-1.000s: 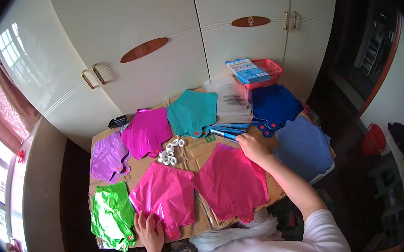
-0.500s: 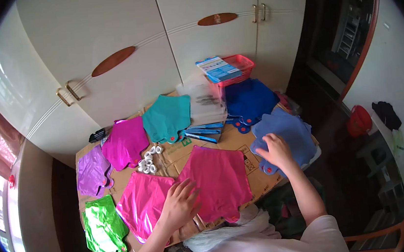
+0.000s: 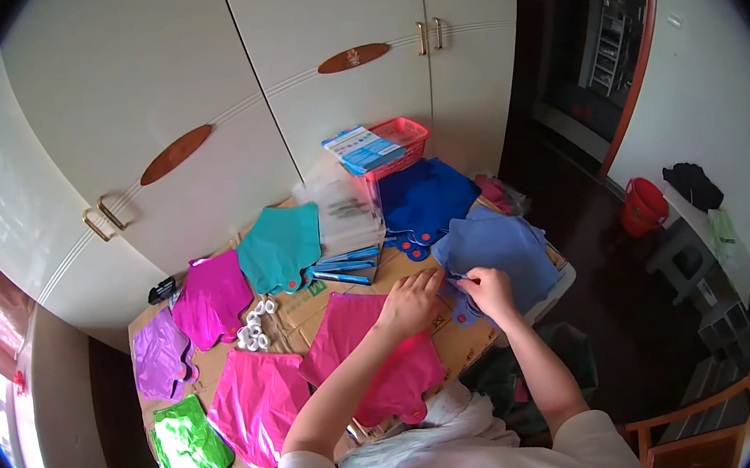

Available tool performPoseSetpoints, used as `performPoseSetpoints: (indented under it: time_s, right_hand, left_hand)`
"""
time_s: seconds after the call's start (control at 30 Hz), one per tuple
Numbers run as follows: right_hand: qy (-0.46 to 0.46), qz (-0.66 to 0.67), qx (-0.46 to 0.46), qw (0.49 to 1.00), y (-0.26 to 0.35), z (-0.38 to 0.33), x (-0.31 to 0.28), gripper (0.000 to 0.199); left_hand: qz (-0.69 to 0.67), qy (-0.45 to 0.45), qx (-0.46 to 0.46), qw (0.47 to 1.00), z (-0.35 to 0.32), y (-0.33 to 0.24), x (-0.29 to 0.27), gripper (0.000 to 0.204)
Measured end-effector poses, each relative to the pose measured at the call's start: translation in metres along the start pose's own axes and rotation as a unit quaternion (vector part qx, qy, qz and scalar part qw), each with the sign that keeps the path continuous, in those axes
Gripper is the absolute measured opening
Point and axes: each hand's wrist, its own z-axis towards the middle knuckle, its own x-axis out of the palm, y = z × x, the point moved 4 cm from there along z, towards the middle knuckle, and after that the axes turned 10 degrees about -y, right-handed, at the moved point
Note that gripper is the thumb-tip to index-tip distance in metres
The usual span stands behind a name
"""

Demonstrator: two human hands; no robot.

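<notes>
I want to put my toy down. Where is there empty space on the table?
Bare cardboard shows between the teal bag, the white caps and the pink bag. A small strip lies below the purple bag. Around both hands at the light blue stack it is crowded.

The single head-worn fisheye camera looked steeply down and forward from above the table [image 3: 296, 308], near enough that both forearms entered from the lower edge. It faced the white cupboard doors [image 3: 196, 97]; straight edges curved toward the dark circular rim.
</notes>
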Motion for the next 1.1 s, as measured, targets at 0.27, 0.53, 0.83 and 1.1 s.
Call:
performPoseSetpoints:
  time_s: [0.27,0.53,0.83,1.1]
  right_hand:
    - [0.070,0.172,0.175,0.967,-0.022,0.002,-0.001,0.020]
    - [0.118,0.349,0.307,0.878,-0.041,0.004,-0.005,0.014]
    - [-0.095,0.466,0.349,0.808,-0.080,0.020,-0.048,0.022]
    - [-0.465,0.350,0.221,0.783,-0.181,0.057,-0.251,0.035]
  left_hand:
    - [-0.026,-0.001,0.080,0.996,0.015,-0.006,0.022,0.052]
    - [0.085,-0.030,0.186,0.978,0.016,-0.021,0.017,0.036]
    - [0.130,-0.026,0.207,0.969,0.029,-0.005,0.028,0.016]
    - [0.028,-0.026,0.172,0.984,0.037,0.019,0.048,0.021]
